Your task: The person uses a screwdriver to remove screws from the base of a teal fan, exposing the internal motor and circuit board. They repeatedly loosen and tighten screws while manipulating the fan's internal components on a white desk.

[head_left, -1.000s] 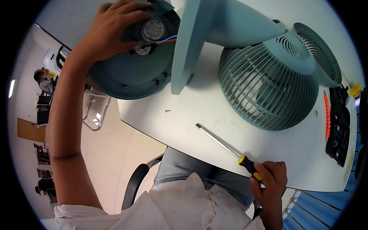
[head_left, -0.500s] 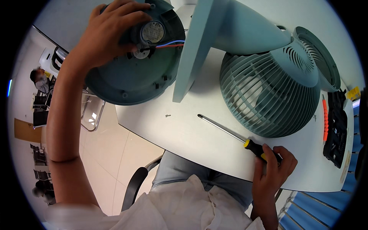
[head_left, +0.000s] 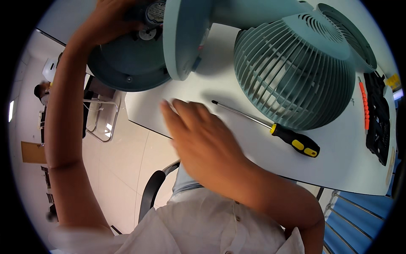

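Observation:
At the upper left, my left hand [head_left: 111,22] grips the round dark teal fan base [head_left: 131,76] beside its small motor [head_left: 154,12]; some fingertips are cut off by the picture's edge. My right hand [head_left: 207,144], slightly blurred, reaches across the table's near edge with its fingers stretched out, holding nothing. Right of it lies a screwdriver [head_left: 296,142] with a black and yellow handle, its tip pointing left. A teal plate [head_left: 175,46] on the fan's stem stands on edge beside the base. The slatted fan head [head_left: 292,76] rests on the table farther right.
The white table [head_left: 262,152] has a black tool case [head_left: 377,118] and an orange flexible shaft [head_left: 364,106] at its right. A round teal cover [head_left: 351,38] leans behind the fan head. A chair armrest [head_left: 152,190] and metal-framed chair [head_left: 103,120] stand to the left.
My right hand has let go of the screwdriver and moved left, fingers stretched out. It now covers where a small screw lay. The plate on the stem has turned slightly against the base.

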The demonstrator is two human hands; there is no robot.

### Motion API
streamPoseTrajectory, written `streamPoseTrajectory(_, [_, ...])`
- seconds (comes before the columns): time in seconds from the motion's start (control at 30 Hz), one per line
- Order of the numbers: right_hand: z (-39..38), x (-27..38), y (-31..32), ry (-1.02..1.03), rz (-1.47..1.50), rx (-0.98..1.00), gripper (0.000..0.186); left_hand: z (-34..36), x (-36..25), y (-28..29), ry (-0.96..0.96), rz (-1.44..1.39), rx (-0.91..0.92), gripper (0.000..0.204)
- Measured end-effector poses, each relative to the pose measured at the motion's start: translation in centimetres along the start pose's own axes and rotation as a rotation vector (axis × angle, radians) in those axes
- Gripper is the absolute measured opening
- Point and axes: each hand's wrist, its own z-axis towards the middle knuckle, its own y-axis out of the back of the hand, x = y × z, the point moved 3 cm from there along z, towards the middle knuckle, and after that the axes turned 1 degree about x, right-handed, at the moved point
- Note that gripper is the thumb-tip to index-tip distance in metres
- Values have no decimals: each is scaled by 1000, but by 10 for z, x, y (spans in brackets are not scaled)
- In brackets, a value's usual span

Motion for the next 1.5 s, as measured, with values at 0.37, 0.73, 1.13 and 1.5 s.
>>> streamPoseTrajectory(0.37, [167, -34, -79, -650, 668, -771, 33, 7, 7, -6, -196, -39, -58, 58])
streamPoseTrajectory(0.73, [170, -68, -75, -252, 213, -1022, 31, 16, 12, -7, -310, -19, -51, 61])
streamPoseTrajectory(1.13, [173, -74, -76, -42, 165, -1055, 33, 14, 6, -5, -301, -6, -39, 61])
streamPoseTrajectory(1.5, [167, -83, -79, -76, 86, -989, 32, 6, 6, -6, -334, -69, -60, 60])
